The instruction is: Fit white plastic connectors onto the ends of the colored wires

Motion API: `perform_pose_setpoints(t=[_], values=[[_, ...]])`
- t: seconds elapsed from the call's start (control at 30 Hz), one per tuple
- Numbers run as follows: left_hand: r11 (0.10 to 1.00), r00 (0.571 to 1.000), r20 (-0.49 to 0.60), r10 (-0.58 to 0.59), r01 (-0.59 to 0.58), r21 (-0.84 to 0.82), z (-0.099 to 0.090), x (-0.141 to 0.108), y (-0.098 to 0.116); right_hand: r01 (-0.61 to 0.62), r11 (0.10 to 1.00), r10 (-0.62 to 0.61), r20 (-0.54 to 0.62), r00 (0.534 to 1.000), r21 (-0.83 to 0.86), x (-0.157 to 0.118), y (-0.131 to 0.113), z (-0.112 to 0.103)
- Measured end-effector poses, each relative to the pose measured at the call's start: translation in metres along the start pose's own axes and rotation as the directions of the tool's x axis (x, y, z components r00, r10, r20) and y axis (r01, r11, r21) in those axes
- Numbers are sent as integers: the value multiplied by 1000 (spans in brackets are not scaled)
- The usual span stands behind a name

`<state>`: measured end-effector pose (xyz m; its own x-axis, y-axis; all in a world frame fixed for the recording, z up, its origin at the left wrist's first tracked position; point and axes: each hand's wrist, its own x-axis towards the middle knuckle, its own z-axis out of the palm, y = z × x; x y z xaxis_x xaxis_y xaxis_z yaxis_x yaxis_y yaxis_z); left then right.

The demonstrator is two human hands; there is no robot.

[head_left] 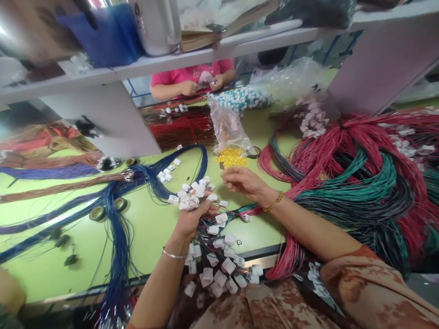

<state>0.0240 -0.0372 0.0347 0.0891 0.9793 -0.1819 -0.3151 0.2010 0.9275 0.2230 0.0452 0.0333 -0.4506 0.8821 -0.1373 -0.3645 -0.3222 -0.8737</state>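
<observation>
My left hand is closed around a bunch of wires with white plastic connectors that stick out above the fingers. My right hand is to its right, thumb and fingertips pinched together; whatever they hold is too small to make out. Just beyond those fingertips lies a small pile of yellow plastic pieces, at the mouth of a clear plastic bag. More white connectors on dark, red and green wires hang over the table edge, below my hands and close to my body.
Red, green and black wire bundles cover the right of the green table. Blue wires run across the left, near small round tins. A shelf crosses above. Behind it, a person in pink works with both hands.
</observation>
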Motion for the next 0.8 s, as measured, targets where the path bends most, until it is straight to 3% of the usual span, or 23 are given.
perform_pose_setpoints(t=[0.1,0.27,0.43,0.5,0.6,0.8], values=[[999,1000,-3,17,-17,-28,0,2,-1,130,978,-128,24,992,-162,-7,1,9],[995,1000,-7,2,-3,-96,-2,2,-3,311,870,-312,60,948,-383,-25,-2,26],[991,999,-36,-11,6,-133,-2,4,-2,357,787,-342,126,931,-504,-36,5,39],[989,1000,-24,8,-11,-146,-2,5,-3,415,713,-384,180,905,-565,-38,7,41],[986,999,-37,1,-7,-168,-3,7,-4,553,536,-495,293,818,-638,-39,7,42],[988,995,-63,-78,68,-140,-2,8,-1,733,202,-663,460,590,-649,-39,8,47]])
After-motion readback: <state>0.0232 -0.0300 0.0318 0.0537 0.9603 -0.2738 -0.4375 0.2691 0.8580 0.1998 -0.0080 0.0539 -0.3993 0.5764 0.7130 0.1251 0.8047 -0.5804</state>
